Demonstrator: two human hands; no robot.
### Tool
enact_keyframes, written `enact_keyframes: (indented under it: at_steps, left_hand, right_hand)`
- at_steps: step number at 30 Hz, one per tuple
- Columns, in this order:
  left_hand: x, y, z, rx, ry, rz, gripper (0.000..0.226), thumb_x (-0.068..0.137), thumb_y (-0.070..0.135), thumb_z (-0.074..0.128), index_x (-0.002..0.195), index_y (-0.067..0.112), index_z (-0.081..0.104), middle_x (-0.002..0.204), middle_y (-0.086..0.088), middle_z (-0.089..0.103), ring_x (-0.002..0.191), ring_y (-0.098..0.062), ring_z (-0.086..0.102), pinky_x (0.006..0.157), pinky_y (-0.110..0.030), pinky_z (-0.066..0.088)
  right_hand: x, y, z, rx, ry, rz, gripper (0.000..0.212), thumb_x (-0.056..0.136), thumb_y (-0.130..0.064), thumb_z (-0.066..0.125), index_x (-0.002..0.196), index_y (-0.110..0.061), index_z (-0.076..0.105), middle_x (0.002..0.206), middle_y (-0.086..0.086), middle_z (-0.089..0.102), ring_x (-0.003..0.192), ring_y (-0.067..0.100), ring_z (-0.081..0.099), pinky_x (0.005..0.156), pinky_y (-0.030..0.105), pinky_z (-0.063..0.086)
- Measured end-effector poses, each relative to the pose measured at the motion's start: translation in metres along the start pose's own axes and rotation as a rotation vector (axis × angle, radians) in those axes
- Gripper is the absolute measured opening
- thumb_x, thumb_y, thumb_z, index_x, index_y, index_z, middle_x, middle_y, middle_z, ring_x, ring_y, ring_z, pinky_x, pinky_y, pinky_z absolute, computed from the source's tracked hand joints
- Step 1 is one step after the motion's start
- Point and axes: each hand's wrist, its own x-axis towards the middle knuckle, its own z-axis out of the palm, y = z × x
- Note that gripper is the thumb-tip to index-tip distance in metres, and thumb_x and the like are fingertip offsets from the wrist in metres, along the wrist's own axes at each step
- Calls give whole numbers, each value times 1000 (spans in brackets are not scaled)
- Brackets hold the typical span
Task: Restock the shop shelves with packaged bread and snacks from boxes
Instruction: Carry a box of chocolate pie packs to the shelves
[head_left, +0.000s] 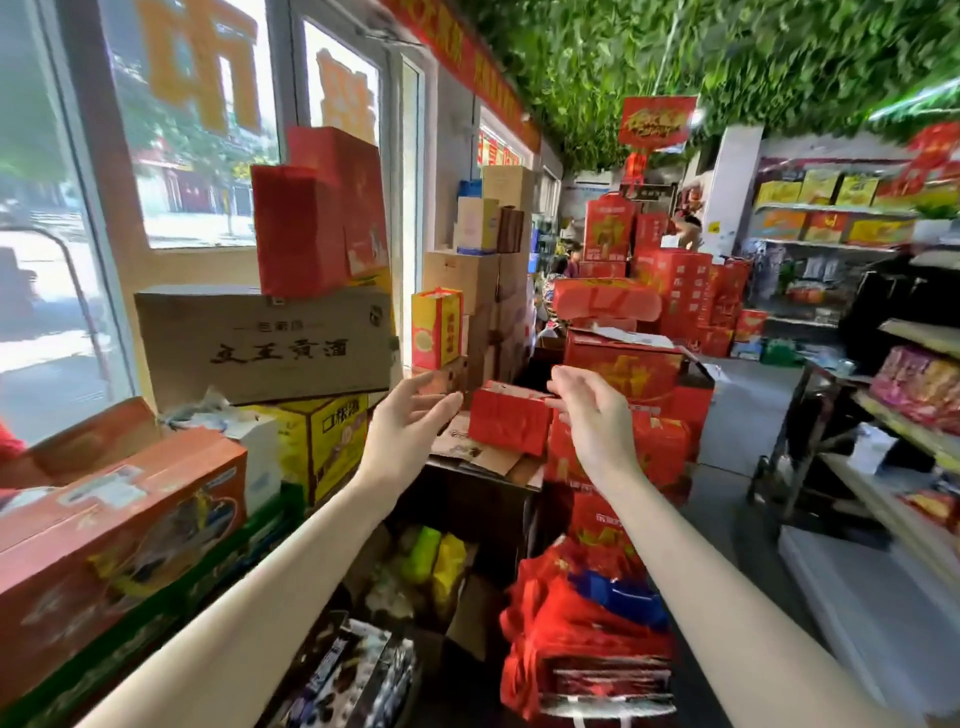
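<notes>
Both my arms reach forward over the stock. A small red box (510, 422) sits on flattened cardboard atop a dark carton, between my two hands. My left hand (410, 421) is just left of it, fingers straight and spread, holding nothing. My right hand (592, 410) is just right of it, fingers loosely bent, with fingertips near the box's top right corner; contact is unclear. Below my arms an open box (436, 566) holds green and yellow snack packets. Dark patterned packets (353, 675) lie at the bottom.
Stacked cartons (265, 343) and red boxes (317, 213) line the window on the left. Red gift boxes (623, 364) pile up ahead, red bags (587, 623) lie low right. A shelf (909, 410) with snack packs stands right, beside a grey aisle floor (748, 415).
</notes>
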Motion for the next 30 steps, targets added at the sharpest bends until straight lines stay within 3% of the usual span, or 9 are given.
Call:
enact_keyframes:
  at_steps: [2,6,9,14,18,21,24,28,30]
  left_hand:
    - [37,-25,8,11,54,-24,50,89,31,67,135,16,52,113,-2,69,99,-13,66,93,-37,53]
    - [100,-67,20,49,144,-82,50,90,30,66,136,17,50,107,3,68,90,2,62,72,-11,49]
    - [137,-98,19,77,219,-125,51,89,29,67,135,16,51,111,-3,68,91,-3,64,66,-7,49]
    - [181,-155,6,138,336,-202,50,89,27,68,134,16,51,106,-1,68,87,2,64,70,-8,50]
    - [208,-215,-9,130,414,-285,53,88,30,68,136,15,50,110,-3,69,95,-6,66,83,-30,56]
    - [225,-271,-22,139,471,-354,53,89,32,67,136,16,50,107,2,67,96,-6,65,80,-18,52]
    - [246,-329,-42,115,565,-460,53,88,33,68,135,16,52,105,3,67,100,-12,65,84,-24,51]
    - [256,-377,-61,130,630,-555,51,89,32,67,135,17,51,104,4,66,93,-2,61,73,-14,46]
    - [254,-400,-68,142,652,-620,53,89,34,67,137,17,50,105,5,64,99,-8,61,79,-20,49]
  right_hand:
    - [40,32,18,14,-56,13,34,96,-36,54,117,-12,64,111,1,68,94,1,64,90,26,51]
    - [115,87,56,54,-166,86,30,95,-37,56,113,-15,65,109,1,70,98,11,67,88,27,53]
    - [156,124,93,67,-266,104,17,95,-34,57,102,-20,65,99,-2,70,91,11,69,86,28,53]
    - [199,188,163,99,-418,181,19,92,-39,61,100,-22,65,102,2,71,96,20,68,93,41,53]
    - [222,237,221,86,-511,201,13,90,-42,61,92,-30,64,100,0,71,96,21,68,88,36,54]
    - [235,280,267,59,-594,226,19,94,-37,59,101,-22,66,100,-1,70,98,21,68,84,29,51]
    - [248,325,317,17,-681,286,28,95,-36,57,110,-15,67,105,1,70,98,18,67,91,34,53]
    - [249,365,361,-15,-766,339,23,95,-37,57,105,-18,65,95,-8,68,94,13,67,91,34,53]
    - [244,387,381,-31,-818,383,26,95,-35,57,108,-14,65,95,-7,67,93,13,66,91,34,52]
